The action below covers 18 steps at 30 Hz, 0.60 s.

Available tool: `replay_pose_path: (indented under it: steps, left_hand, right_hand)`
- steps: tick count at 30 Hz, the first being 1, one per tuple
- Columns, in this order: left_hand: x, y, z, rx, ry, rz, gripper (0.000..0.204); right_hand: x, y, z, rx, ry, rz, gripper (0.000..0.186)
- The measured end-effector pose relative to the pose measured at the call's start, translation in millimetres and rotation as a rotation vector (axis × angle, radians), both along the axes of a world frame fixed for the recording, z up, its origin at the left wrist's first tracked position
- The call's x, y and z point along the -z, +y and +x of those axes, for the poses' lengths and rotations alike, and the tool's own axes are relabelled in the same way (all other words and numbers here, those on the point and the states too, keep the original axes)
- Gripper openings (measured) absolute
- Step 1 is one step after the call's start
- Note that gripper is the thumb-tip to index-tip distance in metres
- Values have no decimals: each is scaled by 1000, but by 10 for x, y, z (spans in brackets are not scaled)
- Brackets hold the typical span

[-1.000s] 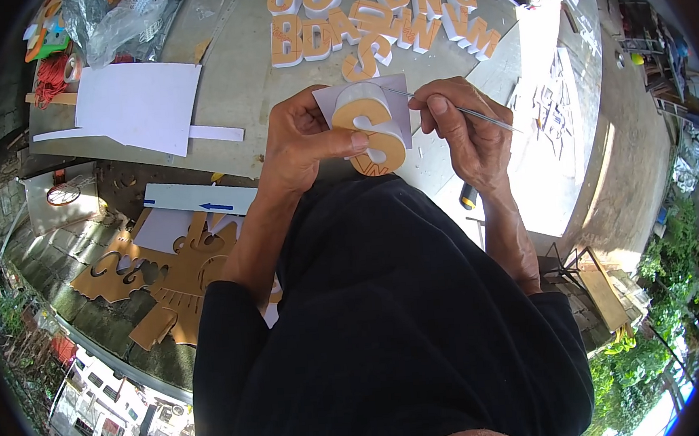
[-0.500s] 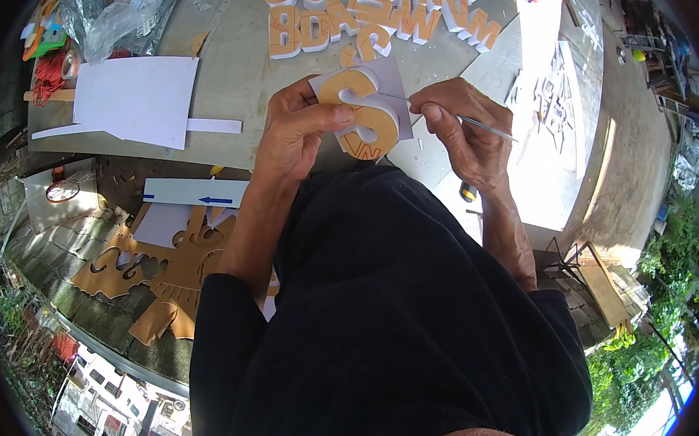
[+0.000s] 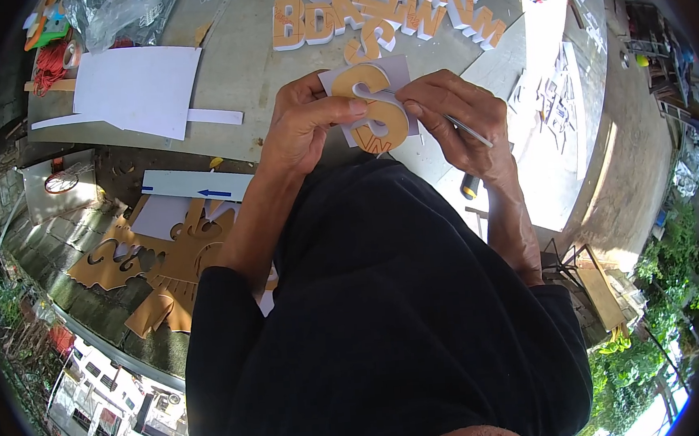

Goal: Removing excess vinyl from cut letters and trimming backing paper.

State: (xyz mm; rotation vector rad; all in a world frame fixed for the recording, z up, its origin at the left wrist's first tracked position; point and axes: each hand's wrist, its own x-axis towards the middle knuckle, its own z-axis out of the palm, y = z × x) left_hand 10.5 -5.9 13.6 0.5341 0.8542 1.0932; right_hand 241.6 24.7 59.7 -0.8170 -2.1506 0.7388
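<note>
My left hand point(image 3: 304, 122) grips an orange S-shaped letter point(image 3: 380, 117) that lies on a white backing piece point(image 3: 397, 69), held just above the edge of a grey worktable point(image 3: 234, 72). My right hand point(image 3: 452, 118) pinches a thin metal tool point(image 3: 468, 129), its tip against the upper curve of the letter. Both forearms rise from my dark-sleeved body in the lower middle of the head view.
Several finished orange-and-white letters point(image 3: 375, 9) lie at the table's far edge. A white sheet point(image 3: 138, 91) and a narrow white strip point(image 3: 214, 116) rest at left. Below the table lie orange cut-out shapes point(image 3: 154, 260) and a white board with a blue arrow point(image 3: 193, 187). A clear plastic bag point(image 3: 120, 11) sits far left.
The letter and both hands have shifted slightly toward me and upward in view. My right hand's tool tip has moved from beside the letter onto its upper curve.
</note>
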Motion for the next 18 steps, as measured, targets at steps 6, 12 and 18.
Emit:
replay_pose_path:
  steps: [6,12,18]
  left_hand:
    - [7,13,-17,-15,4,-6,50]
    - [-5,25,-15,-11,-10,-4,51]
    - [5,17,2,-9,-25,12,50]
  right_hand:
    - [7,36,59,63,-3,66,16]
    - [23,24,55,43,39,20,13]
    - [27,5,1,23,33,-9,13]
